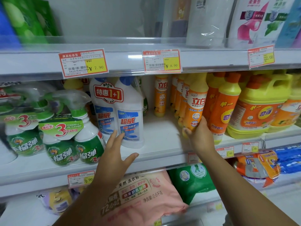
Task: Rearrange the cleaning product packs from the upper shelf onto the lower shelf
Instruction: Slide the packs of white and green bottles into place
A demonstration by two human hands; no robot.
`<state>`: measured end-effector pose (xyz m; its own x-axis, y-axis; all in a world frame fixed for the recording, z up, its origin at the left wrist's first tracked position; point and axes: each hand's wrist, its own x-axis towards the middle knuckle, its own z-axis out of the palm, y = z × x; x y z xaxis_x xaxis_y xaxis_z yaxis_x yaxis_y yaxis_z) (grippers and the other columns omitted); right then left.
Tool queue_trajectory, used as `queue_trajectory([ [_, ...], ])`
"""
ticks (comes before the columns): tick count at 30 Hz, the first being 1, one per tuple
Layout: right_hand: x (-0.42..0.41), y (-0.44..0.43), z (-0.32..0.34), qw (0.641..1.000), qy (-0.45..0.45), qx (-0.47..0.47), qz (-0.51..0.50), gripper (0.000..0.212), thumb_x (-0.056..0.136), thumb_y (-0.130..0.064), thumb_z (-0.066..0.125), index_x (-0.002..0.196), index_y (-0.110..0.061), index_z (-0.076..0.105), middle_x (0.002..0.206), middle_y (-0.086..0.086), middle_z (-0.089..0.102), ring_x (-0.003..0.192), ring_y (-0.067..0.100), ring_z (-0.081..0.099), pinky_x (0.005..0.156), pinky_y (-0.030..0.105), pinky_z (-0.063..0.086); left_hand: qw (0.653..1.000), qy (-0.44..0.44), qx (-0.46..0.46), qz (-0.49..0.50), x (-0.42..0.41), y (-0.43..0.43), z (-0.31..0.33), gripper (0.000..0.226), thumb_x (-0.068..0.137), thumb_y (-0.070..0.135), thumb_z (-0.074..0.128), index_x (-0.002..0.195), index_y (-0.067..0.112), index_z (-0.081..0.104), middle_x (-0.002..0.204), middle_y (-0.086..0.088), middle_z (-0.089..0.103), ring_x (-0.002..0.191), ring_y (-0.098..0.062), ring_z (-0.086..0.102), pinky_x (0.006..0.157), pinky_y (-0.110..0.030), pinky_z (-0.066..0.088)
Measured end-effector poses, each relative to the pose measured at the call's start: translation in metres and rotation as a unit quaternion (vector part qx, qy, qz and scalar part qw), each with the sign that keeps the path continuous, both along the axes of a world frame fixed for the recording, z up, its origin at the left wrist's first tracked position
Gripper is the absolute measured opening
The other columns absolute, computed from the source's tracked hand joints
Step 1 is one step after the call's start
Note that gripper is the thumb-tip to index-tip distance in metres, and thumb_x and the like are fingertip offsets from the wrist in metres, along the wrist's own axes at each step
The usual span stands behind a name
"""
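On the middle shelf (pixel 159 128), between the spray cleaners and the yellow jugs: right hand (pixel 197 134) wrapped round the lower body of an orange dish-soap bottle (pixel 194 105), left hand (pixel 116 154) spread wide, fingertips just touching the shrink-wrapped twin pack of white toilet-cleaner bottles (pixel 118 110). Probably heavy with liquid, stiff-walled, slick under the film; best taken low around both bodies, not by the narrow necks. No pack yet down among the soft detergent bags (pixel 146 193) on the shelf below.
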<state>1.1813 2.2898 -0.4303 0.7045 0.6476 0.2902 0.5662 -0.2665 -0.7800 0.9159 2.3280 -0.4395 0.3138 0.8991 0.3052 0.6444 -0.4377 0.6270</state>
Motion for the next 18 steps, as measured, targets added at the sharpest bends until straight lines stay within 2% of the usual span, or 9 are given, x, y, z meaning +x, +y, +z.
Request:
queue_trajectory([
  [4, -0.018, -0.008, -0.001, 0.999, 0.012, 0.041, -0.018, 0.067, 0.075, -0.024, 0.079, 0.129, -0.006, 0.043, 0.12, 0.015, 0.056, 0.108, 0.032, 0.056, 0.087, 0.034, 0.044, 1.0, 0.004, -0.004, -0.003, 0.0, 0.0, 0.001, 0.08, 0.081, 0.042, 0.067, 0.146, 0.028, 0.024, 0.158, 0.01, 0.008, 0.142, -0.012, 0.018, 0.111, -0.029, 0.021],
  [7, -0.044, -0.02, 0.015, 0.994, -0.066, 0.075, -0.038, 0.067, 0.08, -0.023, 0.075, 0.132, 0.0, 0.041, 0.125, 0.021, 0.048, 0.116, 0.033, 0.045, 0.098, 0.038, 0.038, 1.0, 0.003, -0.002, -0.012, -0.002, -0.001, 0.0, 0.079, 0.082, 0.042, 0.066, 0.147, 0.03, 0.022, 0.158, 0.011, 0.006, 0.143, -0.011, 0.015, 0.112, -0.028, 0.019],
  [9, -0.062, -0.022, 0.023, 0.992, -0.089, 0.085, 0.025, 0.056, 0.084, -0.023, 0.07, 0.13, -0.004, 0.045, 0.121, 0.014, 0.05, 0.112, 0.028, 0.049, 0.094, 0.034, 0.04, 1.0, 0.002, 0.01, -0.023, -0.005, -0.001, 0.0, 0.078, 0.083, 0.041, 0.065, 0.147, 0.03, 0.022, 0.157, 0.013, 0.007, 0.143, -0.007, 0.014, 0.11, -0.023, 0.015],
  [11, -0.081, -0.018, 0.024, 0.987, -0.087, 0.057, 0.125, 0.052, 0.087, -0.027, 0.067, 0.132, -0.012, 0.047, 0.121, 0.006, 0.052, 0.11, 0.021, 0.053, 0.091, 0.03, 0.042, 0.999, -0.006, 0.027, -0.034, -0.01, -0.003, 0.001, 0.074, 0.083, 0.039, 0.065, 0.146, 0.031, 0.026, 0.156, 0.014, 0.014, 0.141, -0.004, 0.017, 0.111, -0.021, 0.014],
  [13, -0.099, -0.008, 0.024, 0.974, -0.042, 0.024, 0.222, 0.058, 0.088, -0.031, 0.065, 0.139, -0.021, 0.041, 0.133, -0.002, 0.05, 0.117, 0.013, 0.052, 0.095, 0.027, 0.043, 0.998, -0.025, 0.044, -0.04, -0.018, -0.003, 0.003, 0.069, 0.083, 0.034, 0.066, 0.143, 0.03, 0.033, 0.152, 0.014, 0.025, 0.138, -0.005, 0.028, 0.114, -0.028, 0.024],
  [15, -0.116, 0.004, 0.025, 0.951, 0.036, 0.021, 0.307, 0.065, 0.088, -0.028, 0.065, 0.145, -0.029, 0.032, 0.138, -0.012, 0.048, 0.117, -0.004, 0.051, 0.094, 0.016, 0.04, 0.996, -0.049, 0.066, -0.035, -0.029, -0.003, 0.007, 0.062, 0.083, 0.029, 0.068, 0.139, 0.028, 0.041, 0.145, 0.013, 0.038, 0.127, -0.003, 0.042, 0.107, -0.032, 0.037],
  [16, -0.123, 0.01, 0.024, 0.941, 0.061, 0.034, 0.331, 0.066, 0.088, -0.026, 0.065, 0.144, -0.033, 0.031, 0.134, -0.016, 0.051, 0.112, -0.01, 0.052, 0.091, 0.012, 0.04, 0.995, -0.059, 0.08, -0.031, -0.035, -0.003, 0.008, 0.058, 0.083, 0.027, 0.068, 0.136, 0.028, 0.044, 0.139, 0.013, 0.043, 0.119, 0.001, 0.047, 0.102, -0.029, 0.041],
  [18, -0.129, 0.023, 0.019, 0.945, 0.07, 0.065, 0.313, 0.062, 0.087, -0.022, 0.067, 0.139, -0.036, 0.035, 0.125, -0.016, 0.06, 0.104, -0.005, 0.058, 0.088, 0.019, 0.047, 0.992, -0.074, 0.104, -0.022, -0.045, -0.003, 0.012, 0.052, 0.083, 0.023, 0.068, 0.131, 0.028, 0.05, 0.127, 0.013, 0.051, 0.105, 0.006, 0.051, 0.091, -0.018, 0.043],
])
